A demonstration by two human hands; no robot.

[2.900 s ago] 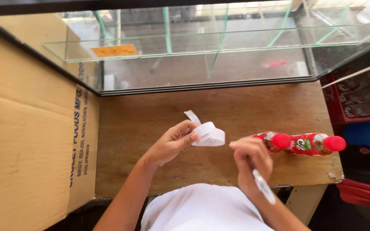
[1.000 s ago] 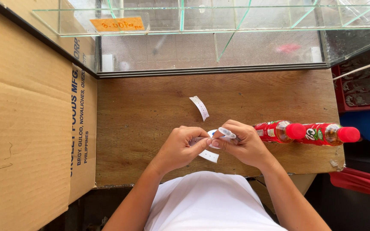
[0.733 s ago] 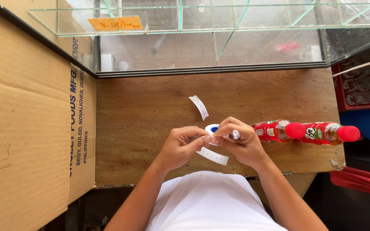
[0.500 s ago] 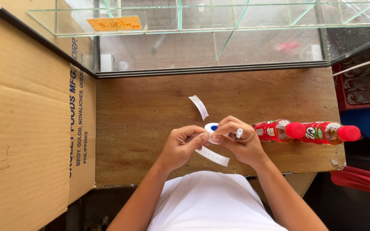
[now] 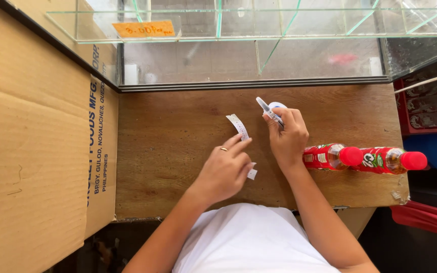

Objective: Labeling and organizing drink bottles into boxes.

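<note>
The person sits at a wooden table (image 5: 178, 146) and works with two bare hands. The right hand (image 5: 287, 136) is closed around a white pen (image 5: 270, 111), with its tip pointing away from the body, toward a small white and blue round piece (image 5: 277, 105) just behind the fingers. The left hand (image 5: 224, 169) rests on the table with the fingers stretched forward and a ring on one of them. Its fingertips touch a narrow white paper strip (image 5: 238, 126) that lies on the wood, and another small white piece (image 5: 252, 174) shows under the hand, near the palm. I cannot tell if the left hand really pinches the strip or only presses it down. To the right of the right hand, two bottles with red caps (image 5: 365, 157) lie on their sides near the table edge. A large cardboard box (image 5: 36, 151) stands on the left, and a glass display case (image 5: 259, 45) is behind the table
</note>
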